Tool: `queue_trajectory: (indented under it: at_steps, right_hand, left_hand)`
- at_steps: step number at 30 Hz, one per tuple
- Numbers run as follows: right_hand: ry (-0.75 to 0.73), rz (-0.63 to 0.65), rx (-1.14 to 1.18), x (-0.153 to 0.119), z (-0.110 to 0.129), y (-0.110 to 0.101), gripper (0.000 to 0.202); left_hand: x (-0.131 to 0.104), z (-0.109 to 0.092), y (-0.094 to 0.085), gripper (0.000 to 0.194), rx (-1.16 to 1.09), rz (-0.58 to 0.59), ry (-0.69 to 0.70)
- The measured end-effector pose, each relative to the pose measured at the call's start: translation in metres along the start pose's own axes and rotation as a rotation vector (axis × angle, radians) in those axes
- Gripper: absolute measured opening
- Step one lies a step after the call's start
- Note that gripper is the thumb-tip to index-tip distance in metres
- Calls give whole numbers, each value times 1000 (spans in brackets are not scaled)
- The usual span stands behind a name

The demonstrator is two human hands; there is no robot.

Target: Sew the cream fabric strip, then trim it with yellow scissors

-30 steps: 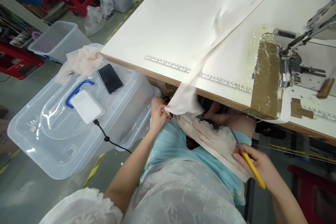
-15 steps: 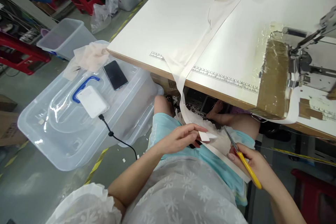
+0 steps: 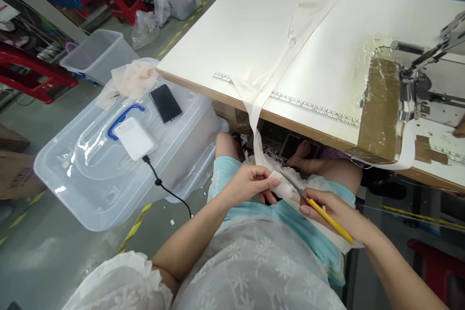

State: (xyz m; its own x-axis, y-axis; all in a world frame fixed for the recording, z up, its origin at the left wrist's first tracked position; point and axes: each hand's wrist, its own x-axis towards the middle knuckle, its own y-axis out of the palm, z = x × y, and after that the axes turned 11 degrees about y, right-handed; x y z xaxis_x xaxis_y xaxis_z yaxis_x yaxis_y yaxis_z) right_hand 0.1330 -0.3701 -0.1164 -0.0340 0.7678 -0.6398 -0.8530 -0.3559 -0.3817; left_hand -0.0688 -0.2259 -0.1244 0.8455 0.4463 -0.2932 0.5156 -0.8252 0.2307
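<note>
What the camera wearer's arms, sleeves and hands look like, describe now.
The left arm has a white frill-edged sleeve; the right forearm is bare, any sleeve out of view. The left hand and right hand are gloveless, with no watch or bracelet visible.

partly hidden, the scissors [image 3: 330, 221] sit in the right hand [image 3: 340, 210]; whether their tips touch the scrap [image 3: 282, 188], half covered by the left hand [image 3: 250, 184], cannot be told. the strip [image 3: 256, 109] masks part of a ruler [image 3: 316, 109], its numerals too small to read. cropped: a sewing machine [image 3: 421, 87] at right, a carton [image 3: 18, 172] at left.
</note>
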Motion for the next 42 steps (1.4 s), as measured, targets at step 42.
queue_trajectory:
  at_steps: [42]
  right_hand:
    - [-53, -379, -343, -21, 30, 40, 47]
  left_hand:
    - [-35, 10, -3, 49, -157, 76, 85]
